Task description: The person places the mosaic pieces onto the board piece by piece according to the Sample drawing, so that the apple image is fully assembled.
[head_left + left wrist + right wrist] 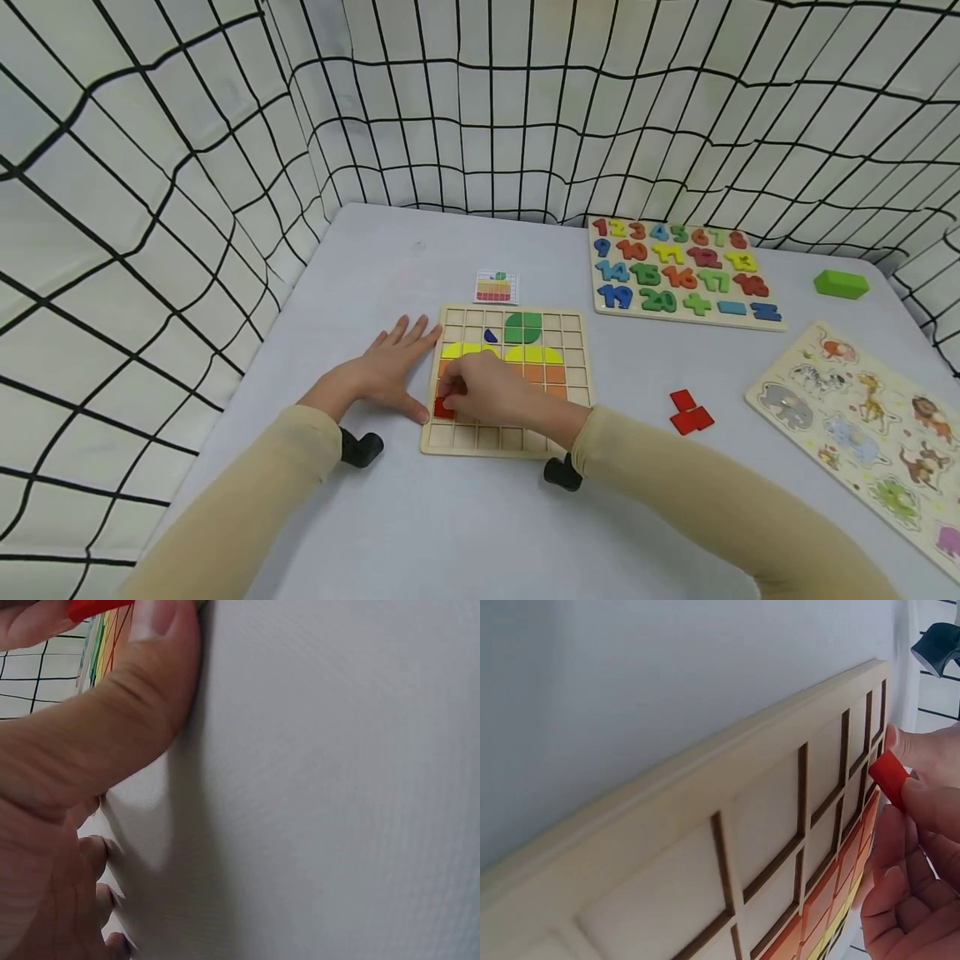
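A wooden grid board (573, 375) lies flat in front of me, with green, dark blue, yellow and orange pieces set in its cells. My right hand (491, 387) reaches over it and pinches a small red square tile (889, 776) between thumb and fingertips, tilted above the cells near the board's left edge. My left hand (388, 367) is spread on the table at the left, its thumb (161, 667) and index fingertip right at the board's side. Some orange and yellow pieces are hidden under the right hand.
A small picture card (495, 287) lies behind the board. Three red tiles (683, 400) lie loose to the right. Beyond them are a number puzzle (678, 275), a green block (842, 284) and an animal puzzle (858, 400). Black netting over white sheeting surrounds the table.
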{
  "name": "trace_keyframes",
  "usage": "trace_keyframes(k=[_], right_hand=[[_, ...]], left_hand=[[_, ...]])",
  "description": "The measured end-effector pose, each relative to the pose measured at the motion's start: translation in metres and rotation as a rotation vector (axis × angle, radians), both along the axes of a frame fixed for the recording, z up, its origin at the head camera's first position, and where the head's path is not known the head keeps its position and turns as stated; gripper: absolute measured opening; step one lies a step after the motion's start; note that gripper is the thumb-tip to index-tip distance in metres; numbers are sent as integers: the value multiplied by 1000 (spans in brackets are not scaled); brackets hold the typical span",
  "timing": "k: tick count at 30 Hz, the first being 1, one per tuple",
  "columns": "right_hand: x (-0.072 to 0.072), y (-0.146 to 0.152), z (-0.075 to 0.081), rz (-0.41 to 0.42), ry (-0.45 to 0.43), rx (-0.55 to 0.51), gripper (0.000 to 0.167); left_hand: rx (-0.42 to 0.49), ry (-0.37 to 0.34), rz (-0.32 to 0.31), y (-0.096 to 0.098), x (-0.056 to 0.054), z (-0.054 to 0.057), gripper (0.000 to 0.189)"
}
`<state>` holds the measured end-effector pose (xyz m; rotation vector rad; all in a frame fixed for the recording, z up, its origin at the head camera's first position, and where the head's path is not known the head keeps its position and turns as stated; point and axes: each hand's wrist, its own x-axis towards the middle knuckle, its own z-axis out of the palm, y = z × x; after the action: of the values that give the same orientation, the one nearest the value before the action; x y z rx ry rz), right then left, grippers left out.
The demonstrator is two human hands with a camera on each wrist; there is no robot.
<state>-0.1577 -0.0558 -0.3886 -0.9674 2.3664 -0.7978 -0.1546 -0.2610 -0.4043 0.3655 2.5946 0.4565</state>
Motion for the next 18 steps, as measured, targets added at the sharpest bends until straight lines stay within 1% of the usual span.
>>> trace_keyframes(k=[3, 8, 14, 18], right_hand=[[0, -4, -1, 4, 9, 37, 4], [2, -8, 0, 4, 37, 93, 5], [5, -13, 0, 11, 100, 187, 9], [7, -16, -1, 15, 134, 222, 9]], left_hand=[[-5, 0, 6, 1, -1, -2, 130], [-10, 5, 8, 1, -1, 0, 130], [-14, 0, 10, 3, 0, 2, 130], [-14, -6, 17, 3, 0, 2, 130]])
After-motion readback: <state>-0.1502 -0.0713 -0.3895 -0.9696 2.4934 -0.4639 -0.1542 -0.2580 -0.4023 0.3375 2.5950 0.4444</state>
